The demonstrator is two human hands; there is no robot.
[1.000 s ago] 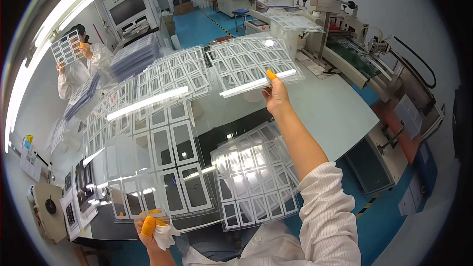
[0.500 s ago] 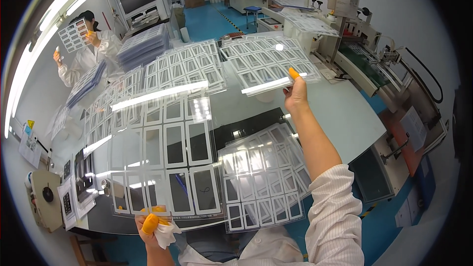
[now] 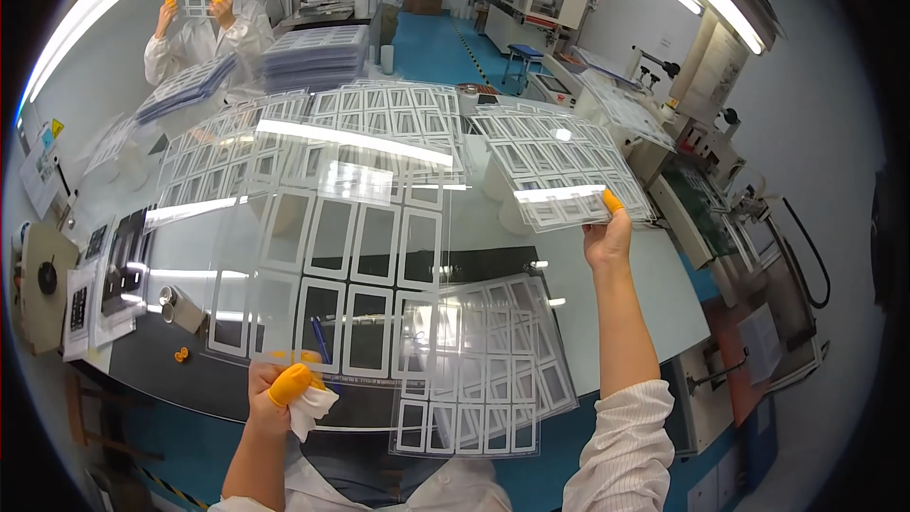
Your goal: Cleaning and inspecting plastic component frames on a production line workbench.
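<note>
My left hand (image 3: 275, 391), with orange finger cots, is closed on the near edge of a large clear sheet (image 3: 326, 237) printed with white rectangular frames. A crumpled white wipe (image 3: 311, 410) is tucked in the same hand. My right hand (image 3: 609, 235) reaches forward and pinches the near edge of another clear framed sheet (image 3: 555, 163), thumb on top, at the pile on the right. Through the left sheet I see a blue pen (image 3: 319, 334). Its right part overlaps several framed sheets (image 3: 493, 351) lying loosely stacked by the front edge.
More framed sheets (image 3: 389, 118) cover the far side of the table (image 3: 654, 299). A metal cylinder (image 3: 180, 308) and orange finger cots (image 3: 182, 355) sit at left. Across the table a co-worker (image 3: 248, 33) holds up a sheet beside tall stacks (image 3: 313, 57). Machinery (image 3: 706, 185) flanks the right.
My view has shifted. The sheet in my left hand has moved right, now overlapping the near stack. My right hand still grips its sheet. The co-worker now has both hands on their raised sheet.
</note>
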